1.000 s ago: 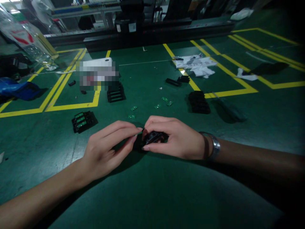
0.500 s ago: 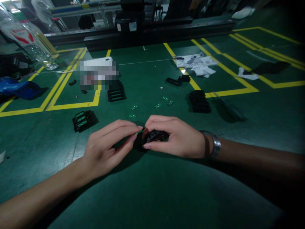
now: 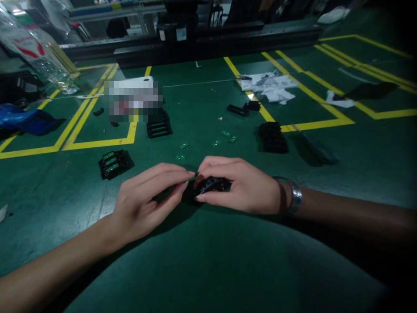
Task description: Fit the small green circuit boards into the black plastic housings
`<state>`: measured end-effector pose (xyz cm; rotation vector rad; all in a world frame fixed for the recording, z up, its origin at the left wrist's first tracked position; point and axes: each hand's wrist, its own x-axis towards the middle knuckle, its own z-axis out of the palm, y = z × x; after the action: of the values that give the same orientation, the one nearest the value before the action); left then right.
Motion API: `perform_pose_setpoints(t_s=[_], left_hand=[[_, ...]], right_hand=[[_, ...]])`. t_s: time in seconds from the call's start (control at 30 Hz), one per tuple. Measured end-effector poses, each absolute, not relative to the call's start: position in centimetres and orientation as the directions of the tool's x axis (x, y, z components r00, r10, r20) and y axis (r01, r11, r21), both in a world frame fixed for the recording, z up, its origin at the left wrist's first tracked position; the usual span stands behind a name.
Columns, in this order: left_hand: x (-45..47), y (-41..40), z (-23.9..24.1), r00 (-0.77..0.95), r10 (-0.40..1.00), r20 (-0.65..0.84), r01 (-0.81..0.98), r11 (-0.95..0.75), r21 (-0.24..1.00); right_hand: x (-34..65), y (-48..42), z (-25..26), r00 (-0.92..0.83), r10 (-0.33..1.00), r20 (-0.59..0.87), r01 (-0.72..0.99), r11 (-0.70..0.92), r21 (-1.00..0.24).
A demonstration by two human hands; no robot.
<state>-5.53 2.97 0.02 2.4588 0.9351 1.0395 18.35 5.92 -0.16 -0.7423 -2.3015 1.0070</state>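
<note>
Near the middle of the head view, my right hand [image 3: 239, 187] is closed around a small black plastic holder [image 3: 211, 184], its fingers above and its thumb below. My left hand [image 3: 153, 202] is closed at the holder's left end, fingertips and thumb drawn close together. Whatever lies between those tips is too dark and small to make out. Just beyond the hands lie several small green circuit boards [image 3: 180, 157], flat on the green table [image 3: 208, 261]. To the left, a black holder with green boards in its slots [image 3: 112, 165] rests on the table.
A slotted black rack [image 3: 158, 126] and a stack of black parts [image 3: 273, 137] stand farther back. Beyond are black pieces [image 3: 237, 110], crumpled white paper [image 3: 269, 87], a screwdriver-like tool [image 3: 314, 145], a blue object [image 3: 28, 121] and a plastic bottle [image 3: 42, 56].
Both hands stay in nearly the same place around the black holder, which appears very slightly turned. The objects on the table have not moved.
</note>
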Motion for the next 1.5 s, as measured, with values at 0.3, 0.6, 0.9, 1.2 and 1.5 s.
perform_pose_setpoints(t_s=[0.3, 0.6, 0.9, 1.2, 1.5], left_hand=[[-5.63, 2.76, 0.03, 0.524, 0.669, 0.527, 0.451, -0.743, 0.495], [-5.44, 2.87, 0.15, 0.531, 0.654, 0.539, 0.436, -0.756, 0.488], [-5.56, 2.95, 0.01, 0.538, 0.643, 0.546, 0.431, -0.766, 0.477], [-5.72, 2.91, 0.07, 0.540, 0.644, 0.543, 0.390, -0.762, 0.516], [-5.68, 2.99, -0.11, 0.513, 0.650, 0.560, 0.383, -0.757, 0.529]], right_hand=[[18.35, 5.96, -0.17, -0.719, 0.652, 0.240, 0.263, 0.575, -0.775], [18.43, 6.00, -0.25, -0.724, 0.646, 0.242, 0.252, 0.575, -0.779], [18.50, 6.10, -0.44, -0.724, 0.635, 0.271, 0.221, 0.586, -0.780], [18.47, 6.10, -0.34, -0.690, 0.662, 0.292, 0.229, 0.583, -0.780], [18.53, 6.10, -0.26, -0.731, 0.624, 0.275, 0.216, 0.594, -0.775]])
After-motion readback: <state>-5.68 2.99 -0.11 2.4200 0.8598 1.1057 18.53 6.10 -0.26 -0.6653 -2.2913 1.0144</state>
